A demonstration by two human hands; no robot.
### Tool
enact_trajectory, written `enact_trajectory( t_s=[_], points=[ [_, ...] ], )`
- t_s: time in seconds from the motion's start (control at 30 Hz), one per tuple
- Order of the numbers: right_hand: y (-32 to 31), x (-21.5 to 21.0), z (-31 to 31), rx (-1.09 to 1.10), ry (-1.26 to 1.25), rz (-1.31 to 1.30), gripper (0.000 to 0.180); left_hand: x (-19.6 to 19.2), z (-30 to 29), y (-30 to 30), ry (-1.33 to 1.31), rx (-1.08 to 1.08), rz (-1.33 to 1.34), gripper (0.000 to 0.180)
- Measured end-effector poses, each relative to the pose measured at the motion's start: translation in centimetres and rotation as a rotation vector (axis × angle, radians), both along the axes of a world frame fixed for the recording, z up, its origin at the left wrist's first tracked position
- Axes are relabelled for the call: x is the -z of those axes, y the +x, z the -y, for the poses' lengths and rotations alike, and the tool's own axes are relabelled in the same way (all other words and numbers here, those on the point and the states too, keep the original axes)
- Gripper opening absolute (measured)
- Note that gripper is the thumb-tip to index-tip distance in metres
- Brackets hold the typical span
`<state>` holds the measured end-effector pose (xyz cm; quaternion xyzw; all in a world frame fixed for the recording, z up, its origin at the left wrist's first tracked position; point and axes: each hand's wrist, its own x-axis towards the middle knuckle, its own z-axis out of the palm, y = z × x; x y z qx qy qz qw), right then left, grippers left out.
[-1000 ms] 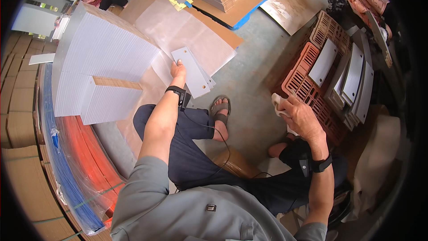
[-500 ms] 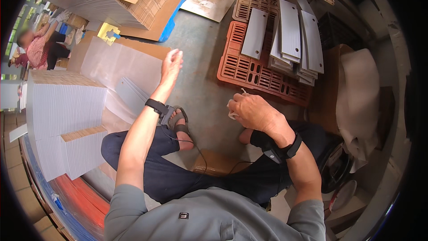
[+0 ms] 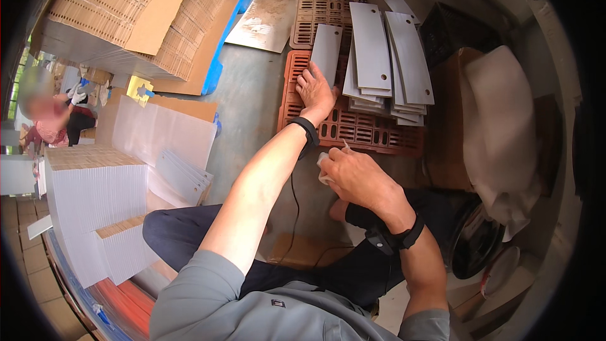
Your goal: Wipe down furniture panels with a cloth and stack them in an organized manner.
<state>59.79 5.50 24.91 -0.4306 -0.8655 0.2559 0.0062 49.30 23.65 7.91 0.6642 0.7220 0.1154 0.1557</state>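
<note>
My left hand (image 3: 315, 93) reaches over the red-orange plastic crate (image 3: 291, 88), at the near end of a single light-grey panel (image 3: 327, 47). Its thumb and fingers are apart; whether they touch the panel is hard to make out. Right of that panel, several similar grey panels (image 3: 372, 50), with a round hole near the end, lie in an uneven stack on the crate. Closer to me, my right hand (image 3: 353, 173) is closed on a crumpled whitish cloth (image 3: 323, 169), which pokes out past the fingers.
At left stand tall stacks of grey-edged panels (image 3: 98, 186), beside a few fanned-out panels (image 3: 180, 173). Brown-edged stacks (image 3: 107, 0) rest on a blue pallet (image 3: 214, 76). To the right, a cardboard box (image 3: 448, 132) has whitish sheeting (image 3: 499, 132) over it. Another person (image 3: 53, 110) sits far left.
My left hand has swung right, from above the floor to the near end of the single panel on the crate. My right hand keeps the cloth near the same spot. The view has shifted slightly.
</note>
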Motion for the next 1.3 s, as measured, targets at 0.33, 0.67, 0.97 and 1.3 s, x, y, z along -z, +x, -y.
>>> enact_trajectory(
  t_s=[0.33,0.67,0.97,1.3],
  points=[
    [0.6,-2.0,-3.4,0.375,0.429,-0.645,0.033,-8.3,10.2,-6.6,0.331,0.270,0.209,0.101],
    [-0.2,2.0,-9.3,0.756,0.459,-0.355,0.025,-17.0,27.2,-12.1,0.255,0.383,0.136,0.103],
    [-1.1,0.4,-9.1,0.922,-0.102,-1.128,0.039,-17.6,30.4,-17.2,0.388,0.226,0.051,0.105],
    [-7.5,-2.2,-5.1,0.622,-0.440,-1.462,0.055,-19.2,30.2,-17.5,0.479,0.179,-0.025,0.107]
  ],
)
